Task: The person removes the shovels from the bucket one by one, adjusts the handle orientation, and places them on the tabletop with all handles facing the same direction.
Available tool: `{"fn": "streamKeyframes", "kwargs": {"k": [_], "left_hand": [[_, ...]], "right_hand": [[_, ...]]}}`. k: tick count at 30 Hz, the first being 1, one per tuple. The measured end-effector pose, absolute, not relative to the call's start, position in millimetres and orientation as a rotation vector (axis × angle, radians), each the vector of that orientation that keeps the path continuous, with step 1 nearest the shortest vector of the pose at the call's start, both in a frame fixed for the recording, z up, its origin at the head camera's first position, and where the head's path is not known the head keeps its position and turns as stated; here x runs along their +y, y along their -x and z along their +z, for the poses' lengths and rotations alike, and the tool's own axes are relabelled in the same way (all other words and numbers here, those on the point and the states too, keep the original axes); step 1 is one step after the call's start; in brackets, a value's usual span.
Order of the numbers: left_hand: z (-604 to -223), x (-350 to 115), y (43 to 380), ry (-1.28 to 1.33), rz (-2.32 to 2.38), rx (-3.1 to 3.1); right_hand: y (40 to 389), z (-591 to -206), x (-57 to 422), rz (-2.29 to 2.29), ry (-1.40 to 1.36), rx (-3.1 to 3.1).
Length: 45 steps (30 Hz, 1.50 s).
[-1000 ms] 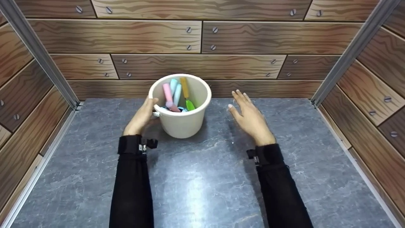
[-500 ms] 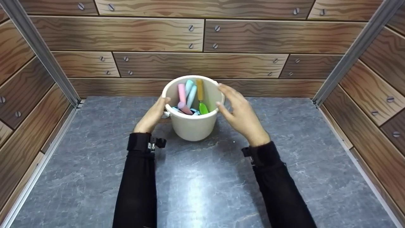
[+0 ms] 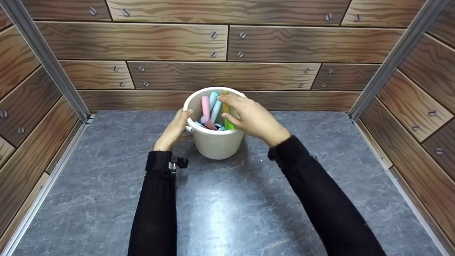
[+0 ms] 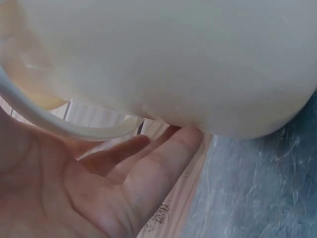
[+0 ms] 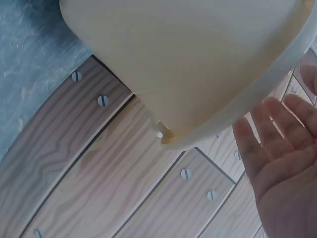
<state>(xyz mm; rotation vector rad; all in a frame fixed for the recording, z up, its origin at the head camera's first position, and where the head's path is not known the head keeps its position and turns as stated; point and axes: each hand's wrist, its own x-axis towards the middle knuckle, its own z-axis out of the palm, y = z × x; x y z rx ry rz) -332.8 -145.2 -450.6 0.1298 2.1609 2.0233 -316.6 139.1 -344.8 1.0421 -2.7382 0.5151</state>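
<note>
A cream bucket point(image 3: 217, 144) stands on the grey marbled surface near the back wall. Inside it lean pink point(image 3: 205, 105) and light-blue sticks point(image 3: 215, 111), a purple-pink stick point(image 3: 209, 122), and a tool with a mustard handle and a bright green end point(image 3: 228, 124). My left hand point(image 3: 173, 131) holds the bucket's left side, thumb at the rim; in the left wrist view its fingers point(image 4: 163, 158) lie against the outer wall below the bucket's curved handle point(image 4: 74, 130). My right hand point(image 3: 254, 117) reaches over the right rim, fingers extended above the contents and holding nothing.
A wood-plank patterned wall point(image 3: 227, 76) rises close behind the bucket. Similar panels stand on the left point(image 3: 32, 142) and right point(image 3: 426, 117), with metal posts at the back corners.
The bucket has shifted right with my left hand on it, then stayed put. My right hand has moved left, first to the right rim, then over the opening.
</note>
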Motion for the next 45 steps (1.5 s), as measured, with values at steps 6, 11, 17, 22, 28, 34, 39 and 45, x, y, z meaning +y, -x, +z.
{"fn": "streamKeyframes", "kwargs": {"k": [6,11,17,22,28,34,39,45], "left_hand": [[-454,-143,334,-0.082,2.060,2.114],[-457,-141,335,-0.065,2.075,2.090],[-456,-139,334,-0.072,2.086,2.091],[-457,-141,333,-0.064,2.086,2.090],[-457,-141,332,-0.047,2.090,2.082],[-456,-140,332,-0.052,2.087,2.083],[-454,-139,332,-0.046,2.073,2.090],[-461,-142,339,-0.066,2.086,2.083]], "right_hand": [[328,-336,124,0.450,-1.152,-2.810],[336,-336,113,0.383,-1.270,-2.796],[342,-336,98,0.292,-1.375,-2.791],[345,-336,87,0.253,-1.417,-2.841],[347,-340,78,0.235,-1.420,-2.891],[348,-343,75,0.213,-1.291,-2.896],[345,-343,80,0.271,-1.176,-2.901],[344,-344,88,0.405,-1.084,-2.881]]}}
